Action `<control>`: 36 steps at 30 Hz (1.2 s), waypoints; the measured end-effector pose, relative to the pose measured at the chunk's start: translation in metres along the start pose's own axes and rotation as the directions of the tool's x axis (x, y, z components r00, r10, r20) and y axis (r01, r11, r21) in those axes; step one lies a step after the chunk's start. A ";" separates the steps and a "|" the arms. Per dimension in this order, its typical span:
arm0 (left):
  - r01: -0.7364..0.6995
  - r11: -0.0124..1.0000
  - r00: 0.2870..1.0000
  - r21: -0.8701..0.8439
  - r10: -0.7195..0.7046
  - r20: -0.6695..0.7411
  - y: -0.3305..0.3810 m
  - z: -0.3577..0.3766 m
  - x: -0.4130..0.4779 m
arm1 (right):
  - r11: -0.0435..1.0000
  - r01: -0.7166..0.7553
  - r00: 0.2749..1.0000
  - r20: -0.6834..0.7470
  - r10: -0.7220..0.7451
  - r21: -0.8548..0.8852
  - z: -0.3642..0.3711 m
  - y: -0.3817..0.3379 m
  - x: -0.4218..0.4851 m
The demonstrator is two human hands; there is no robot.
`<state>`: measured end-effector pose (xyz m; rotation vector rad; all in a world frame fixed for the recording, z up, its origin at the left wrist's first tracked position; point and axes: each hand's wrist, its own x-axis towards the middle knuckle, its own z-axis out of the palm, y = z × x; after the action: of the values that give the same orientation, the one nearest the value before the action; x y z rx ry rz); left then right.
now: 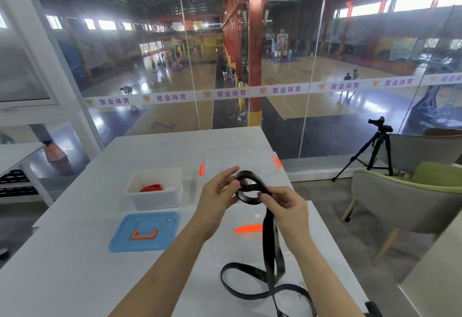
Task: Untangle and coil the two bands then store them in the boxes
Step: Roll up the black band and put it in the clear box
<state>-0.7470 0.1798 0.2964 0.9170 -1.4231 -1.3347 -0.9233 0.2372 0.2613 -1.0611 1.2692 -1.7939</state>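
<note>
A black band [271, 241] is held above the white table [75, 254]. Its upper end forms a small loop between my hands, and the rest hangs down and lies in loose curves near the front edge. My left hand [220, 194] pinches the loop's left side. My right hand [285, 205] grips the band where the loop crosses. A red band [152, 188] lies inside the white box [155, 200] to the left. A clear box [250, 164] with orange clips stands behind my hands.
A blue lid [146, 231] with an orange handle lies in front of the white box. A clear lid with an orange handle [248, 229] lies under my hands. Chairs [405, 201] and a tripod [375, 149] stand to the right. A glass wall is behind the table.
</note>
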 end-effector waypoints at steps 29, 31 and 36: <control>0.022 0.913 0.958 0.407 -0.136 0.253 0.010 -0.023 -0.006 | 0.960 0.014 0.973 0.226 0.052 -0.279 -0.017 -0.005 0.001; 0.000 0.858 0.954 0.514 -0.154 0.257 0.012 -0.024 -0.006 | 0.929 0.071 0.950 0.307 0.048 -0.364 -0.017 -0.006 0.001; -0.051 0.803 0.933 0.594 -0.174 0.314 0.015 -0.014 -0.006 | 0.913 0.122 0.931 0.365 0.030 -0.388 -0.014 -0.008 0.001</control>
<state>-0.7305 0.1836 0.3098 1.1683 -2.1929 -1.1446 -0.9370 0.2444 0.2664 -1.5842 1.4160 -1.3011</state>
